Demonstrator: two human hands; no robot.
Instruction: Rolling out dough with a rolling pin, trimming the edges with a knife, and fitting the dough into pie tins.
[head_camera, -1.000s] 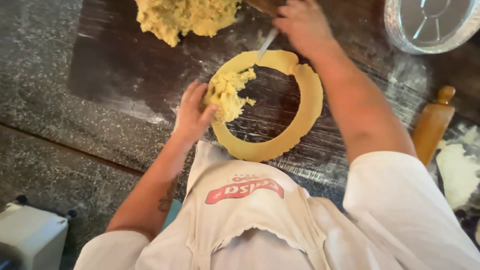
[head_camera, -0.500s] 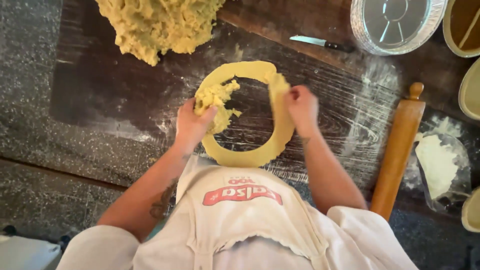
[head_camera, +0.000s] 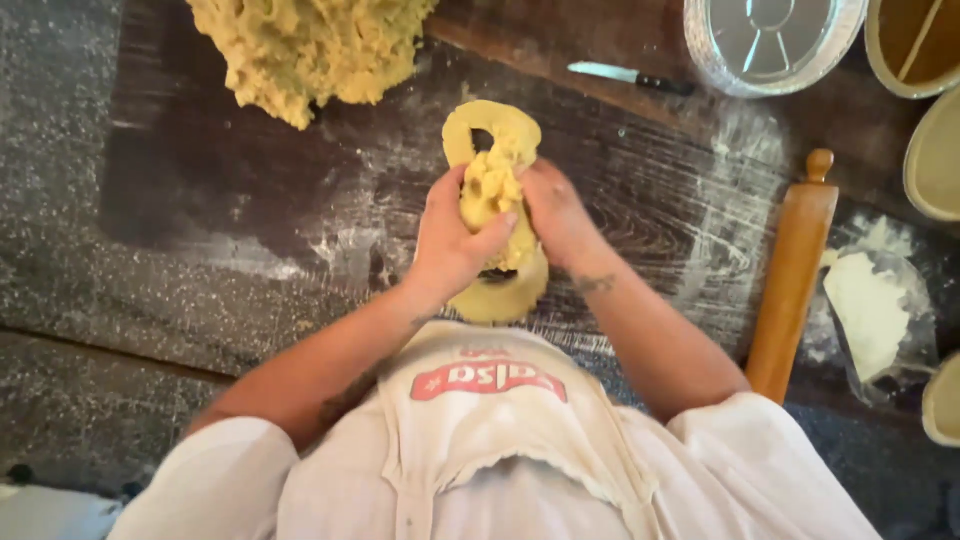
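A yellow ring of leftover dough (head_camera: 493, 145) is squeezed together into a narrow loop over the dark floured wooden board (head_camera: 250, 200). My left hand (head_camera: 450, 240) and my right hand (head_camera: 555, 215) press in on it from both sides, with a crumbly dough lump held between them. The lower end of the dough bulges out below my hands. A big rough mound of yellow dough (head_camera: 310, 50) lies at the far left of the board.
A wooden rolling pin (head_camera: 795, 275) lies to the right. A knife (head_camera: 630, 76) and a foil pie tin (head_camera: 770, 40) sit at the far edge. Dough-lined tins (head_camera: 930, 150) stand at far right, with a bag of flour (head_camera: 875, 310) below them.
The wide dough ring has been gathered inward into a narrow bunch. My right hand came back from the knife, and both hands now close on the dough.
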